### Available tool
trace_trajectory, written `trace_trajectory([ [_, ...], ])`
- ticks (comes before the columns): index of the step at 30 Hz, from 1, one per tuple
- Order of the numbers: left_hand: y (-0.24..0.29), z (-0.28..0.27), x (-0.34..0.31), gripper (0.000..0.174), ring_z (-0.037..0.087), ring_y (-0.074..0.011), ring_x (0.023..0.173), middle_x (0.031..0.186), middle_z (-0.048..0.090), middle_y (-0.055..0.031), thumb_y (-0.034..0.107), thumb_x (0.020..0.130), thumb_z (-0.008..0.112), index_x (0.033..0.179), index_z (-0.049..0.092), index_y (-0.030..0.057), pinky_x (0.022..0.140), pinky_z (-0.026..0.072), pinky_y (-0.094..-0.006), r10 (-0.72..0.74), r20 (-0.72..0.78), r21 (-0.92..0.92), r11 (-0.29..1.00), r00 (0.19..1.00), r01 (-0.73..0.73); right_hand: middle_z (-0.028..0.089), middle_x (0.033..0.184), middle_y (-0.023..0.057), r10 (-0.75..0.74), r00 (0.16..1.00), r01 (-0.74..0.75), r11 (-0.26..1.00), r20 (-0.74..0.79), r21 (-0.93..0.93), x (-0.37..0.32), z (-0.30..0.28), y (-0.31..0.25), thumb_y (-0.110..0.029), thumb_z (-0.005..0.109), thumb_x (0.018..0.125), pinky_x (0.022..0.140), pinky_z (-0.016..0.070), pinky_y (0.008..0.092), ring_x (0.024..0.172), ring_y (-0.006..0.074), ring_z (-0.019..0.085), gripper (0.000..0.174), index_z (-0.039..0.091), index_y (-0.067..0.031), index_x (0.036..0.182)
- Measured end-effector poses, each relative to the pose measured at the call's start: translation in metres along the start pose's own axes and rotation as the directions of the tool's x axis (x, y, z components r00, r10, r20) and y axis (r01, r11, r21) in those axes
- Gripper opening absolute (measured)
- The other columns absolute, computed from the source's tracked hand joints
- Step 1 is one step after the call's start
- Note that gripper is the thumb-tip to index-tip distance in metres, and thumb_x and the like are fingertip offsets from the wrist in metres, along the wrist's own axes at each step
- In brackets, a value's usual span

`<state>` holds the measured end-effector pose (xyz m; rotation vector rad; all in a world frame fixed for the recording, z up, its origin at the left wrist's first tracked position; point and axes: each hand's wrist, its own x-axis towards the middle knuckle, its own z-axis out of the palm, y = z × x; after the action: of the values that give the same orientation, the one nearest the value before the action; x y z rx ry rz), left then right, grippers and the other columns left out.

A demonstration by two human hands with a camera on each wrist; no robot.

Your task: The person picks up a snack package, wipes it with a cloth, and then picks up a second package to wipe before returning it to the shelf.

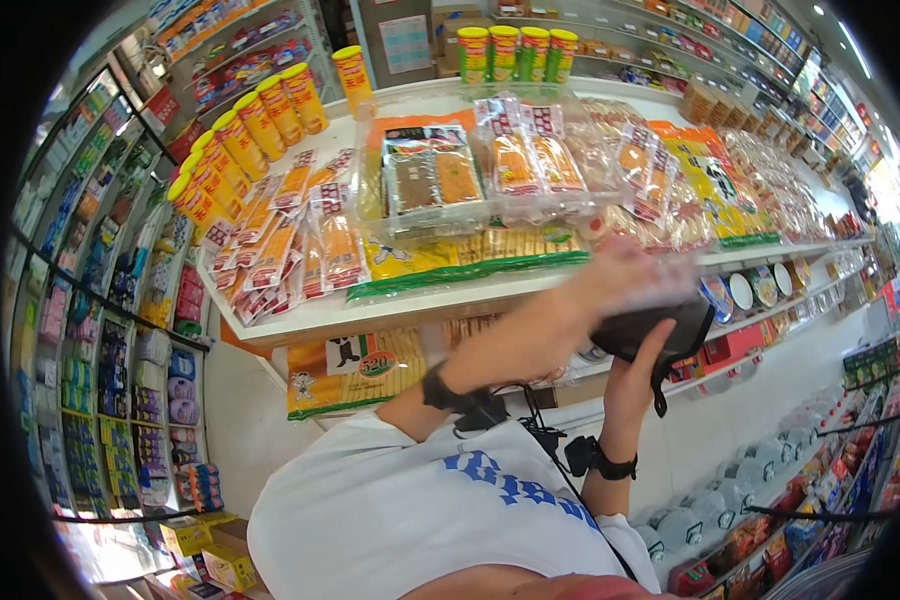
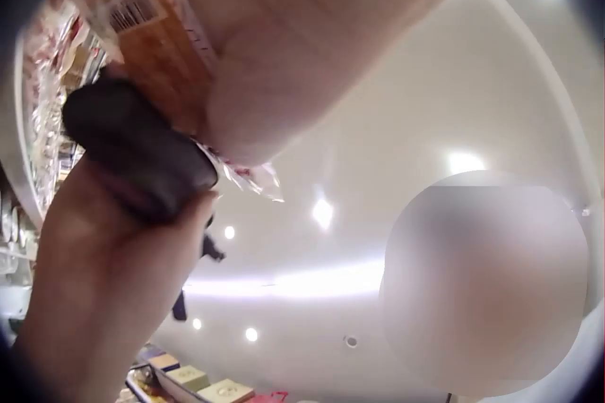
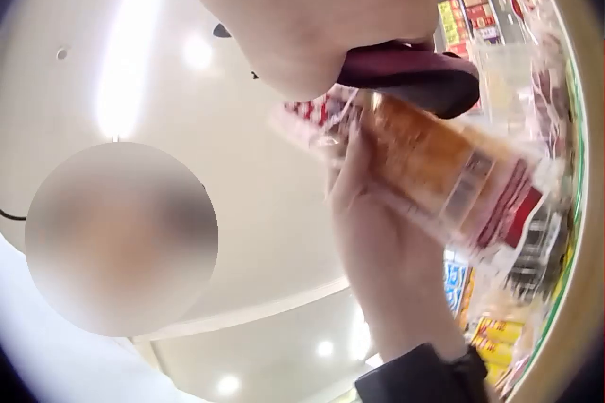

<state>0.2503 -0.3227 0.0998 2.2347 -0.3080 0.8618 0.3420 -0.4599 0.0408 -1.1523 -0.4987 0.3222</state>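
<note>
In the head view my left hand holds a snack packet, blurred there. The right wrist view has that packet clearer: clear and pink wrapping, orange-brown food inside, a barcode at one end, my left fingers curled over its edge. My right hand grips a flat black object with a dangling strap; its kind cannot be made out. From the left wrist, the black object sits right at the packet, overlapping its lower part. Both hands are close together beyond the display's front edge.
Similar orange packets lie heaped on the white display counter. Clear bins, yellow canisters and green canisters stand farther back. A lower shelf holds a large yellow pack. Stocked shelves line the left.
</note>
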Motion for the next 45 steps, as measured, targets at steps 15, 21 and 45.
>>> trace_trajectory([
  [15, -0.001, 0.022, 0.003, 0.036, 0.06, -0.0188, 0.118, 0.128, 0.062, -0.0097, 0.006, 0.1, 0.051, 0.134, 0.049, -0.0024, 0.102, 0.0468, -0.0319, -0.624, -0.161, -0.893, 0.423, 0.764, 0.157, 0.034, 0.157, 0.02, -0.433, 0.667, 0.742, 0.461, 0.607, -0.487, 0.005, 0.016, -0.016, -0.03, 0.048, 0.102, 0.12, 0.0208, 0.0477, 0.149, 0.0375, 0.025, 0.056, 0.038, -0.0001, 0.149],
  [21, -0.017, -0.012, 0.001, 0.031, 0.065, -0.0189, 0.109, 0.124, 0.063, -0.0119, 0.009, 0.101, 0.053, 0.131, 0.051, 0.0016, 0.093, 0.0544, -0.0337, -0.722, -0.313, -0.949, 0.253, 0.617, -0.185, 0.037, 0.155, 0.0188, -0.334, 0.686, 0.681, 0.606, 0.647, -0.41, -0.004, 0.038, -0.009, 0.001, 0.06, 0.085, 0.118, 0.0293, 0.0465, 0.145, 0.0376, 0.033, 0.063, 0.044, -0.0027, 0.146],
  [45, -0.069, -0.099, -0.008, 0.028, 0.063, -0.0363, 0.104, 0.111, 0.065, -0.0205, 0.016, 0.094, 0.061, 0.114, 0.063, -0.0026, 0.094, 0.048, -0.039, -0.264, -0.466, 0.375, 0.805, 0.844, 0.459, 0.066, 0.095, 0.005, -0.077, 0.891, 0.051, 0.996, -0.447, -0.07, 0.151, -0.105, -0.005, -0.035, 0.073, 0.091, 0.045, 0.0481, 0.0256, 0.063, 0.0128, 0.063, 0.041, 0.06, -0.0041, 0.116],
])
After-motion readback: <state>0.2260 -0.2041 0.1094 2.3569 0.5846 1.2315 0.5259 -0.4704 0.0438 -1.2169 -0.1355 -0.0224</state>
